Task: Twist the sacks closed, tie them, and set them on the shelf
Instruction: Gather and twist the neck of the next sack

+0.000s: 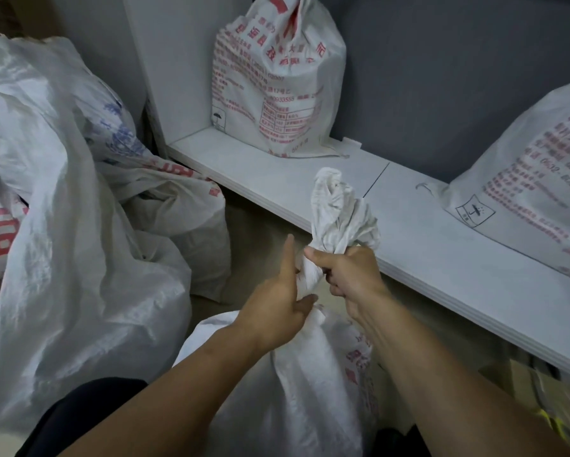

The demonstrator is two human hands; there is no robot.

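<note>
A white woven sack (296,384) with red print stands on the floor between my forearms. Its top is gathered into a twisted neck (338,209) that sticks up in front of the shelf edge. My right hand (349,272) grips that neck in a fist just below the loose top. My left hand (277,298) sits against the neck lower down, thumb pointing up, fingers wrapped around the fabric. The white shelf (425,245) runs from the back left to the right, just beyond my hands.
Two tied sacks stand on the shelf: one at the back (277,80), one at the right edge (534,192). Several open, slumped sacks (72,225) crowd the floor on the left. A grey wall backs the shelf.
</note>
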